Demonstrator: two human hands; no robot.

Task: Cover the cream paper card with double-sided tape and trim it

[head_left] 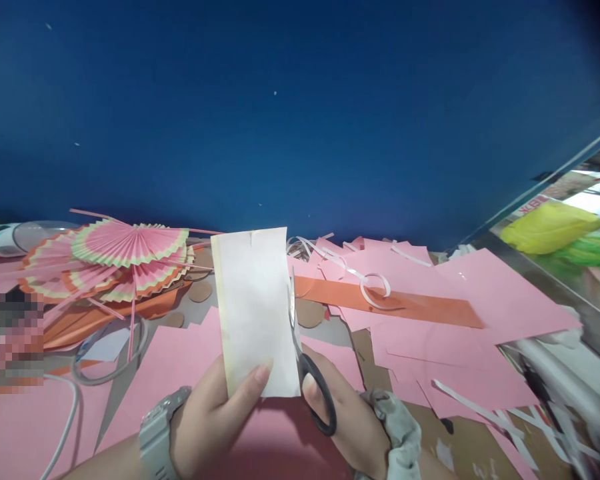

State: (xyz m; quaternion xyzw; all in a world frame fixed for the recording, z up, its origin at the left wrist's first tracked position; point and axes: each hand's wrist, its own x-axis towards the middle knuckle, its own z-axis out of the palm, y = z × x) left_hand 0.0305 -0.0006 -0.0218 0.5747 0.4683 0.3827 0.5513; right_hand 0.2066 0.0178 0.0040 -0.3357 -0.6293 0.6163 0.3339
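A white paper piece (255, 307) with a pale yellow left edge stands upright in front of me. My left hand (230, 400) grips its lower part, the thumb lying across the front. Black-handled scissors (318, 393) are in my right hand (343, 413), with my thumb through one handle loop. Their blades point up along the paper's right edge, and how far they are apart is hard to see. The fingers behind the paper are hidden.
Pink sheets (480, 287) cover much of the table, with an orange strip (405, 303) and curled white strips (375, 293) on top. Pleated pink fans (133, 247) lie at left. A blue panel (280, 120) rises behind. Clear tape rolls (80, 373) lie at left.
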